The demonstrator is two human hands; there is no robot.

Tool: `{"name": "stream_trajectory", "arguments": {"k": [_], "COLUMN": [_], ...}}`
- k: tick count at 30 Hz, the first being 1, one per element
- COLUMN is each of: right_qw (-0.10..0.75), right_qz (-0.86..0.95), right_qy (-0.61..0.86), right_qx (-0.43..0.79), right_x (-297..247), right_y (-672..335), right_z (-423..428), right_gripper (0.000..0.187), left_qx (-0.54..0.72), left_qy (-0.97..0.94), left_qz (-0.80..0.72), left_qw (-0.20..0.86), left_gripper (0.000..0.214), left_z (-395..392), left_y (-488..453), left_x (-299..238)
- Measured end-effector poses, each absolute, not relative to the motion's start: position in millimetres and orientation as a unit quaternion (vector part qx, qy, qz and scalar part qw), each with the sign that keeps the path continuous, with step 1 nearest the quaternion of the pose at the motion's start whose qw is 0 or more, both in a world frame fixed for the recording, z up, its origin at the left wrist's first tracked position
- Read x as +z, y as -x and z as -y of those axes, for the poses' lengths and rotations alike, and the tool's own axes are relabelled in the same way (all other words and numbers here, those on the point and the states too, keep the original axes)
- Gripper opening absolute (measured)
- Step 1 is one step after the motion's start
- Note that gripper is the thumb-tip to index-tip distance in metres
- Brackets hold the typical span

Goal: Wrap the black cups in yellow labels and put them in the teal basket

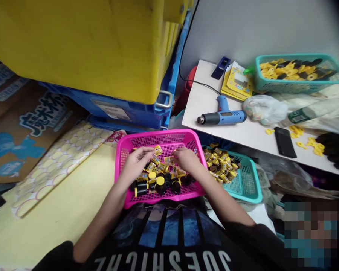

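Note:
A pink mesh basket (158,134) sits at my lap with small black containers with yellow lids (160,181) and yellow printed film sleeves (143,175) heaped inside. Over its left part, my left hand (137,160) pinches a small yellow printed sleeve (158,150) between thumb and fingers. My right hand (186,160) is over the right side, its fingers closed at the edge of another see-through yellow sleeve (168,160). The fingertips of the right hand are partly hidden by the hand itself.
To the right, a teal basket (255,180) holds many wrapped yellow pieces (222,165). A blue heat gun (224,117), a phone (284,142) and a basket of yellow and black parts (299,87) rest on the white table (199,84). Stacked yellow and blue crates (141,113) stand ahead.

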State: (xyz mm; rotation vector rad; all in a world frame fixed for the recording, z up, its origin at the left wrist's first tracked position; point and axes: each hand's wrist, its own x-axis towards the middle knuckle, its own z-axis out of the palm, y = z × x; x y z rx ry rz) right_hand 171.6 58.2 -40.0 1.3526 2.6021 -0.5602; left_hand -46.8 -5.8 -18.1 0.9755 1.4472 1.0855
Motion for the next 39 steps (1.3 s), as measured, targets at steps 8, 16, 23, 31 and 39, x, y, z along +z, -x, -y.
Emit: {"name": "stream_trajectory", "arguments": {"k": [8,16,23,31,39], "right_qw": [0.100,-0.177,-0.359,-0.430,-0.361], "right_qz": [-0.872,-0.857,-0.865,-0.754,-0.454], "right_qy": [-0.438,-0.415,-0.265,-0.407,-0.440], "right_qx": [-0.194,-0.250,-0.231,-0.286,-0.685], "right_x": [-81,-55,-18,-19,-17], "right_y": [-142,-137,-123,-120,-103], "right_z": [-93,-70,-45,-36,-34], "right_gripper": [0.016,0.013,0.013,0.011,0.029], "left_qx": [0.503,0.498,0.553,0.577,0.616], "left_qy": [-0.338,-0.358,-0.335,-0.293,-0.249], "left_qz": [-0.607,-0.584,-0.466,-0.519,-0.546], "left_qw": [0.514,0.532,0.604,0.558,0.510], "left_gripper": [0.033,0.030,0.039,0.032,0.033], "left_z": [13,7,13,11,18], "left_y": [73,65,52,48,24], "left_x": [-24,-34,-23,-6,-12]}}
